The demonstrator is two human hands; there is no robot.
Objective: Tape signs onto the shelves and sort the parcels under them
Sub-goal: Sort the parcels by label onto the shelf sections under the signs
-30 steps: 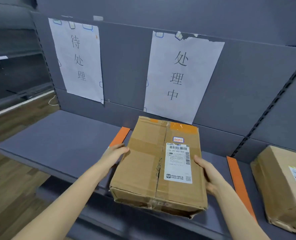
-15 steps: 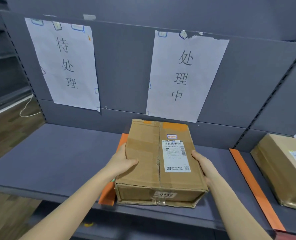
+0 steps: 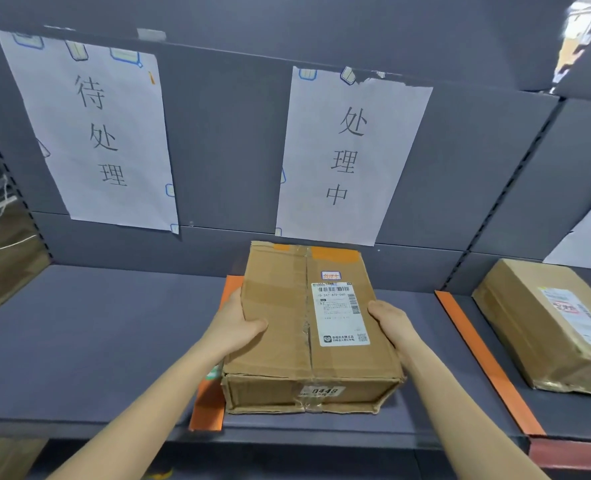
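Two hands, both mine, clasp one parcel point(image 3: 280, 327). Far up and left of my left hand point(image 3: 233, 325) a paper sign point(image 3: 90, 133) is taped to the grey back panel, and below it, left of my fingers, stretches the grey shelf point(image 3: 96, 341). My left hand grips the parcel's left side, thumb curled over the top, the other fingers hidden past the edge. Beneath that wrist an orange strip point(image 3: 207, 410) runs front to back, and the parcel's left edge overlaps it. The parcel sits on the shelf between my hands, label up, under a second sign point(image 3: 349, 157) above my fingertips. My right hand point(image 3: 391, 323) clamps the right side, thumb on the top edge. Right of it lies another orange strip point(image 3: 488, 362), then a second parcel point(image 3: 546, 323) well apart, below the corner of a third sign point(image 3: 588, 237)
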